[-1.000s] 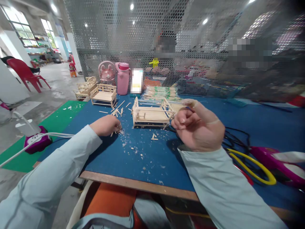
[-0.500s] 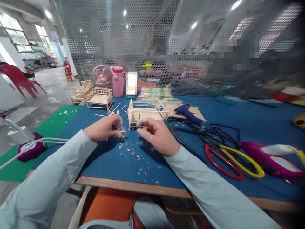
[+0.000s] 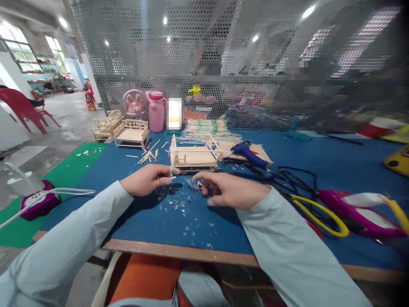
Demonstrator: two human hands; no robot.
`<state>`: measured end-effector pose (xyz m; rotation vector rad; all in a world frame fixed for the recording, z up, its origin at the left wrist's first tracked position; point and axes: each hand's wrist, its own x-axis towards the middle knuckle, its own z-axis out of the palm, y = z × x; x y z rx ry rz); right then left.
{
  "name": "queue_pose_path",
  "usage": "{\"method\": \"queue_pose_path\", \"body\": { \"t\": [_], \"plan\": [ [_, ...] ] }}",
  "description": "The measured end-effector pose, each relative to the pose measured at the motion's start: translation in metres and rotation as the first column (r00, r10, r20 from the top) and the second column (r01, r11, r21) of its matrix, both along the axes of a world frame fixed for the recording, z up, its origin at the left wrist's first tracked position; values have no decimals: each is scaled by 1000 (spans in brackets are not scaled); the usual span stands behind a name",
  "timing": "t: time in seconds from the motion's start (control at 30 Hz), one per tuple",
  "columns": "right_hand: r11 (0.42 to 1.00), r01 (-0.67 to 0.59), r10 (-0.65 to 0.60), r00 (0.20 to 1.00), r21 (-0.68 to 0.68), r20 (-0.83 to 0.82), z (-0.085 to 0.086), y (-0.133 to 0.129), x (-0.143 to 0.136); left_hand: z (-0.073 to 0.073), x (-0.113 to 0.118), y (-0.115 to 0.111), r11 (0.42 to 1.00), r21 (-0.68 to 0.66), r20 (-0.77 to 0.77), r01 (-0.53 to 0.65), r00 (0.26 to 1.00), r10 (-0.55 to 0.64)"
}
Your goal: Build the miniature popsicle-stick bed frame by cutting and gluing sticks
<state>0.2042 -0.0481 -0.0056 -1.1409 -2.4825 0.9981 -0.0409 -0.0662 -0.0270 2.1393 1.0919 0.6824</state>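
Note:
My left hand [image 3: 148,180] pinches a short wooden stick [image 3: 173,178] between thumb and fingertips, just in front of the miniature wooden bed frame [image 3: 198,157]. Facing it, my right hand [image 3: 231,191] hovers low over the table, its forefinger stretched and its thumb apart, with nothing plainly held. Small pale scraps [image 3: 200,185] and clear bits lie by its fingertips. The bed frame stands upright, slatted at both ends. Loose wooden sticks [image 3: 149,156] are scattered to its left.
Behind right lies a blue glue gun [image 3: 247,153] on a wooden panel. Yellow-handled cutters [image 3: 322,215], black cables [image 3: 300,179] and a purple power strip [image 3: 358,209] fill the right. Finished little benches [image 3: 131,133], a pink flask [image 3: 156,113] and bundled sticks [image 3: 206,127] stand at the back.
My left hand has moved right with the short stick. My right hand has shifted right and slightly down, its forefinger straightening and its thumb spreading away. The view has turned slightly.

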Motion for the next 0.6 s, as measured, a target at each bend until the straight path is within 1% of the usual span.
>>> {"method": "queue_pose_path", "body": {
  "t": [0.03, 0.1, 0.17, 0.2, 0.23, 0.27, 0.33, 0.37, 0.43, 0.47, 0.5, 0.57, 0.6],
  "plan": [
    [999, -5, 6, 999, -35, 31, 2, 0, 4, -1, 1, 0, 1000, 6, 2, 10, 1000, -10],
    [996, 76, -73, 996, -47, 57, 5, -1, 7, -5, 5, -1, 999, -20, 30, 35, 999, -34],
    [985, 175, -175, 984, 9, 45, 7, -2, 4, -9, 11, -2, 995, -81, 94, 50, 995, -42],
    [979, 199, -200, 980, 47, 20, 7, -4, 1, -11, 15, -3, 992, -118, 141, 54, 989, -37],
    [977, 198, -198, 980, 81, -9, 7, -5, -2, -13, 19, -4, 986, -158, 198, 57, 980, -25],
    [981, 168, -166, 986, 100, -29, 6, -6, -5, -15, 23, -5, 978, -199, 260, 64, 965, -10],
    [993, 78, -77, 997, 83, -15, 4, -9, -10, -18, 31, -7, 961, -262, 380, 84, 925, 22],
    [996, 60, -62, 998, 65, 16, 2, -9, -12, -19, 35, -9, 956, -279, 431, 92, 902, 39],
    [995, 89, -93, 993, 47, 72, 1, -10, -14, -20, 40, -11, 949, -300, 507, 98, 859, 71],
    [992, 114, -117, 991, 48, 59, 2, -11, -15, -19, 43, -12, 947, -306, 534, 96, 841, 87],
    [990, 133, -134, 991, 55, 6, 3, -11, -15, -19, 45, -13, 946, -311, 558, 94, 824, 102],
    [991, 130, -121, 979, 44, -163, 5, -10, -15, -17, 49, -13, 945, -315, 598, 85, 791, 128],
    [994, 111, -105, 966, 12, -238, 6, -10, -15, -17, 50, -13, 948, -309, 614, 81, 778, 134]
  ]
}}
